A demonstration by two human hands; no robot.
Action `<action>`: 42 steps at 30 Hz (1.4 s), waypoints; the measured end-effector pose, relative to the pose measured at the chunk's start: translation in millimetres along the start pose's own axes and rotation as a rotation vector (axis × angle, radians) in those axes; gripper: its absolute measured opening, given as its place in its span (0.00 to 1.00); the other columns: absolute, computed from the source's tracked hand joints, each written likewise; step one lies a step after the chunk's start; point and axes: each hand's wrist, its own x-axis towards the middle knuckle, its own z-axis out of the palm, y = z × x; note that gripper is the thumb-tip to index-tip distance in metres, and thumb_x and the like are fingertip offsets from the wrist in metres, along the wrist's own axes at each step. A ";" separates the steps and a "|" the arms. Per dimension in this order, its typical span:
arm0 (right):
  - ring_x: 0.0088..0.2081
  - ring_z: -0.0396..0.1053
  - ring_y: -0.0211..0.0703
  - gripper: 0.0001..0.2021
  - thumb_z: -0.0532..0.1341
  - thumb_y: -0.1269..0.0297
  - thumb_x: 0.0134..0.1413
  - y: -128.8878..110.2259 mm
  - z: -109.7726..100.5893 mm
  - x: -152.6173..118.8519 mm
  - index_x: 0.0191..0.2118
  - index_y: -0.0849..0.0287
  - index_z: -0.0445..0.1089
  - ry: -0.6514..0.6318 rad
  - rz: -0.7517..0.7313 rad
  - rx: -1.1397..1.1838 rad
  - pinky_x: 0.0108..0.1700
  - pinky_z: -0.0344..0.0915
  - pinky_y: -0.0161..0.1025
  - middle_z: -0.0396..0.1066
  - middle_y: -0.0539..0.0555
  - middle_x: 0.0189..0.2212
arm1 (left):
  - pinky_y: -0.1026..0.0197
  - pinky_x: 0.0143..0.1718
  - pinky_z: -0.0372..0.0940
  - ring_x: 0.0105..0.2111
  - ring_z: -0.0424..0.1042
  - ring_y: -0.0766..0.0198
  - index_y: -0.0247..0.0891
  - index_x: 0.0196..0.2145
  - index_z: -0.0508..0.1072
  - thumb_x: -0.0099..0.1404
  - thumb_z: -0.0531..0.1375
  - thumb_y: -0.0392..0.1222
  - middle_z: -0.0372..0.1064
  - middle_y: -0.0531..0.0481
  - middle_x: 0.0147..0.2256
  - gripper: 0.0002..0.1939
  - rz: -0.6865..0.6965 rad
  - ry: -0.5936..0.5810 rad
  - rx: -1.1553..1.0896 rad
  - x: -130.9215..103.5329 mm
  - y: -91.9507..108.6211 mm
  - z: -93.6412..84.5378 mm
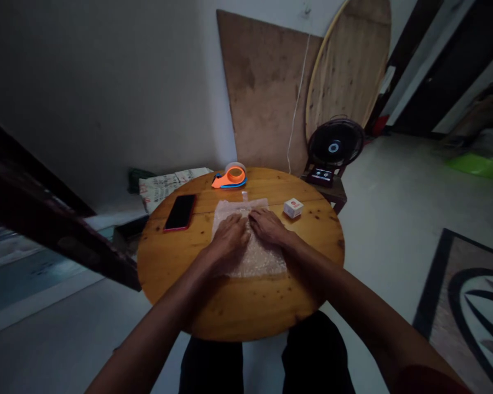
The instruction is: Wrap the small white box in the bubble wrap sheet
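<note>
A sheet of clear bubble wrap (257, 260) lies flat on the round wooden table in front of me. My left hand (231, 234) rests on its left half, fingers stretched out and pointing away from me. On the upper middle of the sheet lies my right hand (267, 224), its fingers extended toward the left hand. Both palms face down, and whatever is beneath them is hidden. A short piece of clear tape (245, 195) sticks out past the sheet's far edge. Right of my right hand sits a small white box (293, 208) with a red mark.
An orange and blue tape dispenser (232, 176) stands at the far edge of the table (246, 312). A phone (180, 212) with a red edge lies on the left. Beyond the table's right side is a black fan (334, 145). Boards (271, 82) lean on the wall.
</note>
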 end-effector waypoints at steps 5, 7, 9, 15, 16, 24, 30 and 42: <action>0.53 0.62 0.51 0.15 0.54 0.62 0.62 9.9 0.3 3.8 0.51 0.63 0.67 0.024 -0.035 0.000 0.55 0.56 0.47 0.67 0.62 0.52 | 0.41 0.63 0.50 0.64 0.52 0.43 0.33 0.60 0.62 0.67 0.50 0.56 0.54 0.34 0.64 0.31 -0.074 0.031 0.108 3.9 -25.0 29.2; 0.56 0.60 0.53 0.18 0.54 0.60 0.62 12.4 4.0 3.5 0.54 0.62 0.66 0.051 -0.016 0.003 0.57 0.55 0.49 0.64 0.63 0.56 | 0.41 0.63 0.49 0.65 0.51 0.44 0.32 0.62 0.59 0.67 0.49 0.57 0.54 0.34 0.64 0.33 -0.075 0.043 0.127 1.8 -27.1 32.2; 0.58 0.58 0.54 0.20 0.54 0.58 0.62 14.0 6.9 3.4 0.56 0.62 0.64 0.057 0.001 0.002 0.58 0.54 0.50 0.62 0.62 0.59 | 0.42 0.63 0.49 0.65 0.51 0.44 0.32 0.63 0.58 0.67 0.49 0.58 0.54 0.34 0.64 0.34 -0.076 0.045 0.136 1.7 -27.3 31.4; 0.59 0.58 0.52 0.21 0.52 0.57 0.64 16.0 7.3 4.4 0.57 0.63 0.63 0.041 0.020 0.003 0.59 0.54 0.49 0.61 0.62 0.60 | 0.44 0.62 0.51 0.63 0.54 0.45 0.33 0.61 0.61 0.64 0.51 0.61 0.56 0.36 0.63 0.35 -0.091 0.032 0.139 5.7 -32.9 27.1; 0.59 0.58 0.52 0.21 0.52 0.56 0.65 15.6 6.9 4.2 0.57 0.63 0.63 0.041 0.034 0.001 0.58 0.54 0.48 0.61 0.62 0.60 | 0.44 0.62 0.52 0.63 0.54 0.45 0.34 0.61 0.61 0.64 0.51 0.61 0.56 0.36 0.63 0.36 -0.097 0.032 0.140 5.3 -34.0 27.0; 0.59 0.58 0.54 0.22 0.52 0.56 0.64 11.4 6.0 3.6 0.57 0.65 0.63 0.045 0.086 -0.021 0.58 0.53 0.50 0.62 0.64 0.59 | 0.41 0.64 0.48 0.66 0.48 0.45 0.34 0.64 0.56 0.70 0.42 0.58 0.52 0.37 0.65 0.33 -0.151 0.038 0.131 2.0 -33.4 33.7; 0.60 0.58 0.55 0.22 0.53 0.55 0.64 12.4 6.1 4.1 0.57 0.64 0.62 0.035 0.096 -0.033 0.58 0.54 0.50 0.62 0.64 0.60 | 0.42 0.65 0.45 0.67 0.46 0.42 0.32 0.65 0.54 0.69 0.43 0.59 0.50 0.35 0.66 0.35 -0.178 0.040 0.151 1.5 -33.9 39.3; 0.61 0.58 0.59 0.24 0.50 0.57 0.65 16.7 6.8 5.3 0.59 0.67 0.61 0.020 0.138 -0.063 0.60 0.53 0.52 0.59 0.67 0.62 | 0.46 0.60 0.53 0.59 0.58 0.49 0.36 0.58 0.62 0.70 0.46 0.53 0.60 0.38 0.60 0.25 -0.208 0.129 0.072 1.4 -41.5 22.0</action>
